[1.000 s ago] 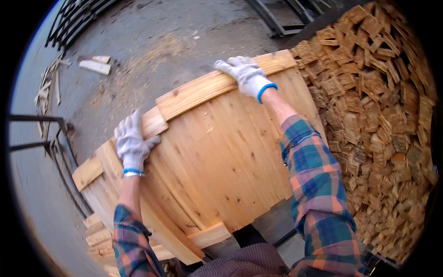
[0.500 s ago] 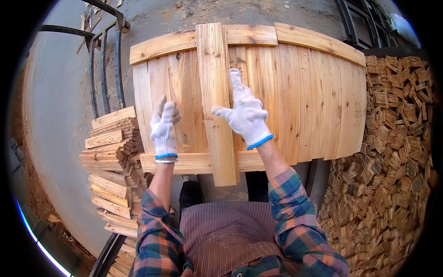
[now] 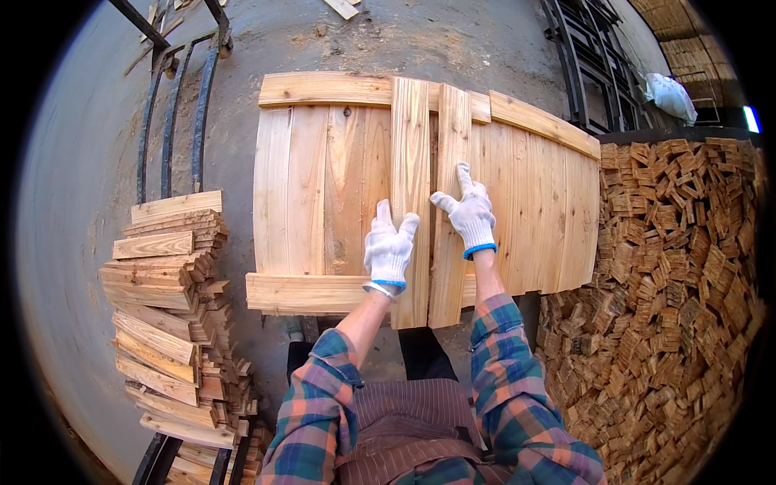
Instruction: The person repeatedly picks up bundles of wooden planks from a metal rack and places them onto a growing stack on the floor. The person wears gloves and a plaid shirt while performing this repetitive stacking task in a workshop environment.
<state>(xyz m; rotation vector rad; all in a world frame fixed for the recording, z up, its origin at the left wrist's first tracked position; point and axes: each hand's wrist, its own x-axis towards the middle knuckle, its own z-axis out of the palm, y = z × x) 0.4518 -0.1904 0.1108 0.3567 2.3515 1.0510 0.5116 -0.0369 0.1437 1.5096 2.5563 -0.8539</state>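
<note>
Two loose boards lie side by side across a wide wooden panel, a narrow gap between them: the left board [image 3: 411, 145] and the right board [image 3: 453, 141], both straight, flat and streaked with grain, their near ends overhanging the panel's near edge. Two hands in white knit gloves (each with a blue cuff) are at these boards. The left hand [image 3: 390, 249] has its thumb over the left board, its forefinger extended beside the left edge; the right hand [image 3: 469, 212] has its thumb over the right board, one finger pointing far. Both show thumb and forefinger spread, but the other fingers are partly hidden, so I cannot tell whether either hand grasps the wood.

The panel [image 3: 303, 194] is many pale, knotted planks, with two strips along its far edge and one near. One jagged stack of short slats [image 3: 162, 323] stands left; one heap of rough wood blocks [image 3: 655, 323] fills the right.
</note>
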